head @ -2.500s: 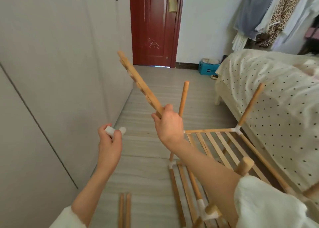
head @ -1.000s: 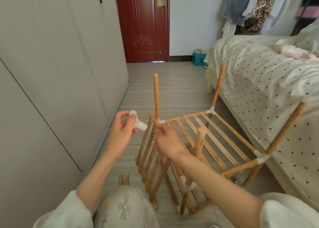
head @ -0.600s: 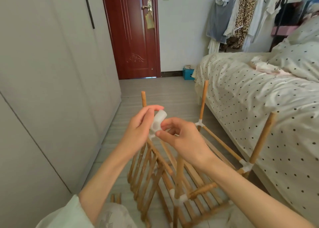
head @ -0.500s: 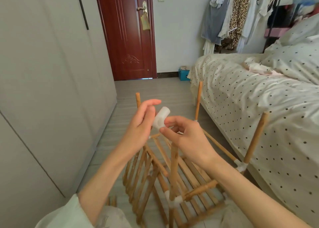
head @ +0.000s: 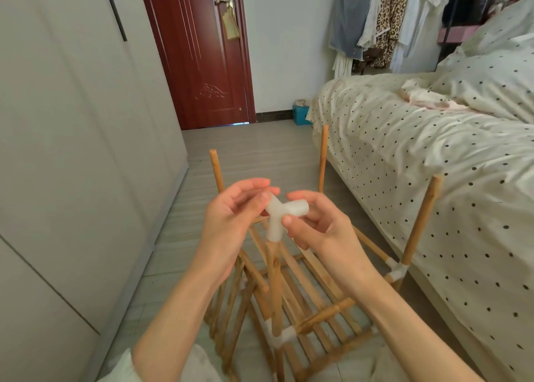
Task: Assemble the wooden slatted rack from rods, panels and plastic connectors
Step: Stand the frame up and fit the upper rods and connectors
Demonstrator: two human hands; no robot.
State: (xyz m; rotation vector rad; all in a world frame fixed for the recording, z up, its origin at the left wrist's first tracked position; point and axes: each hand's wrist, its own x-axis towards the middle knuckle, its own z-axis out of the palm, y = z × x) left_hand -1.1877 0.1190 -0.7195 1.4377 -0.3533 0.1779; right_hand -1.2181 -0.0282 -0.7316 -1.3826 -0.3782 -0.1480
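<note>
A white three-way plastic connector sits on the top end of the near upright rod of the wooden rack. My left hand pinches its left arm, and my right hand grips its right arm with thumb and fingers. The rack stands on the floor below my hands, with a slatted shelf and white connectors at its corners. Three more bare uprights rise at the far left, far right and near right. A loose slatted panel leans against the rack's left side.
A white wardrobe lines the left. A bed with a dotted cover borders the rack on the right. A red door stands at the far end, with a small blue box beside the bed and hanging clothes behind it.
My right hand set the slatted panel down against the rack, then joined my left hand on the connector. Both hands brought the connector down onto the near rod's top.
</note>
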